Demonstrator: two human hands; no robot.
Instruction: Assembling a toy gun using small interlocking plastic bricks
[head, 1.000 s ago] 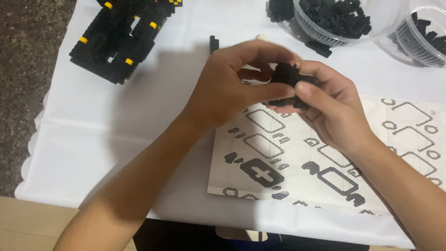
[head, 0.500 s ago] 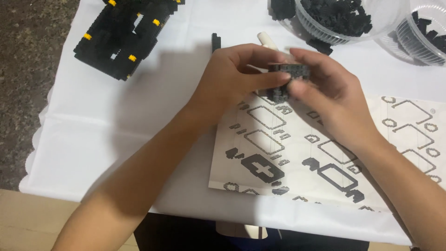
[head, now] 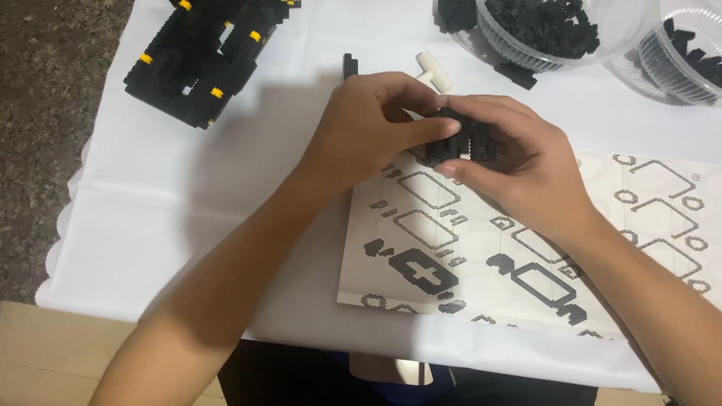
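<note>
Cloth (head: 226, 195) open left; tubs (head: 602, 37), block model (head: 203, 60) crowd far edge.

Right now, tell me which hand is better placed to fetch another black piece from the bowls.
Probably the right hand. It grips the small black block on the side nearer the clear bowl of black pieces, at upper right. The left hand holds the block from the far side.

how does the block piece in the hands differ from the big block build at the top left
The small black block assembly is held above the table by the left hand and right hand, half hidden by fingers. The large block model lies untouched on the white cloth, far bigger, with yellow spots. Both are mostly black small-block builds.
</note>
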